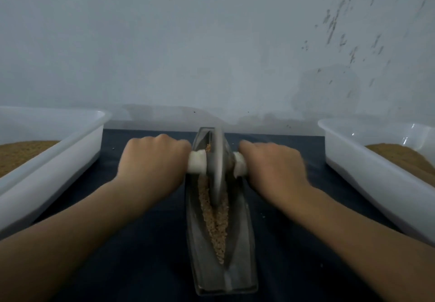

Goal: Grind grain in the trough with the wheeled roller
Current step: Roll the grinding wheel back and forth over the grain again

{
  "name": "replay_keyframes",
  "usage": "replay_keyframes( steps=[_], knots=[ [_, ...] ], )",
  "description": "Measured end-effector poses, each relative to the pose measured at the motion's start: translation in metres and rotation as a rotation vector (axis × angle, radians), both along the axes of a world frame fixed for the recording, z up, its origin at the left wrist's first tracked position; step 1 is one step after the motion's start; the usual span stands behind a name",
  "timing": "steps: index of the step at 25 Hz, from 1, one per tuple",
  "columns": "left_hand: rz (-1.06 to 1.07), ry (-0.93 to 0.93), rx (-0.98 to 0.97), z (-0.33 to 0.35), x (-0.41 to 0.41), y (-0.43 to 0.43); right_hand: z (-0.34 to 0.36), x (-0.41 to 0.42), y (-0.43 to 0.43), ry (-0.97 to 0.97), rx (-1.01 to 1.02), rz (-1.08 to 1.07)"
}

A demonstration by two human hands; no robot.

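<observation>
A long grey metal trough [237, 261] lies lengthwise on the dark cloth, its near end toward me. Brown grain [217, 228] fills its groove. A grey metal wheel [217, 167] stands upright in the far half of the groove, blurred. A white axle handle [197, 164] sticks out on each side of it. My left hand [153, 160] grips the left end of the handle. My right hand [273, 165] grips the right end, fingers curled over it.
A white plastic tray [54, 160] with brown grain stands at the left. Another white tray [376, 174] with brown grain stands at the right. A pale wall rises close behind the trough. The dark cloth [141, 266] covers the table between the trays.
</observation>
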State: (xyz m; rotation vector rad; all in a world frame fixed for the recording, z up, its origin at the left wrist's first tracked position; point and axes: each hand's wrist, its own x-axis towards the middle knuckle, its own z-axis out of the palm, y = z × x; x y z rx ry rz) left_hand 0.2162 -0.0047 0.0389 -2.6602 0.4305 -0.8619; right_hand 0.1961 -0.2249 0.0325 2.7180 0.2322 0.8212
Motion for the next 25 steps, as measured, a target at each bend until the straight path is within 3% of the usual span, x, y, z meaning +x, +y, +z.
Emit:
replay_keyframes(
  steps=[2, 6, 8, 11, 15, 19, 22, 25],
  knots=[
    [0.057, 0.019, -0.102, 0.008, 0.028, -0.014, 0.013, 0.038, 0.011, 0.075, 0.109, -0.063],
    [0.056, 0.128, -0.178, 0.009, 0.016, -0.004, 0.024, 0.026, 0.015, 0.1, 0.058, 0.001],
    [-0.077, 0.014, -0.109, -0.004, -0.017, 0.011, 0.011, -0.014, 0.0, 0.088, 0.061, 0.116],
    [-0.283, -0.149, -0.066, -0.004, -0.051, 0.025, 0.0, -0.062, -0.018, -0.075, -0.001, 0.146],
    [-0.049, -0.005, -0.013, -0.005, -0.009, 0.005, -0.003, -0.013, -0.005, -0.006, 0.029, 0.013],
    [0.087, 0.101, -0.114, 0.016, 0.041, -0.014, 0.018, 0.056, 0.017, 0.081, 0.146, -0.077],
    [0.029, 0.106, -0.076, 0.016, 0.011, -0.007, 0.014, 0.021, 0.007, 0.129, 0.14, -0.012],
    [-0.195, -0.039, -0.01, 0.003, -0.041, 0.016, -0.001, -0.049, -0.009, -0.015, 0.06, 0.13]
  ],
)
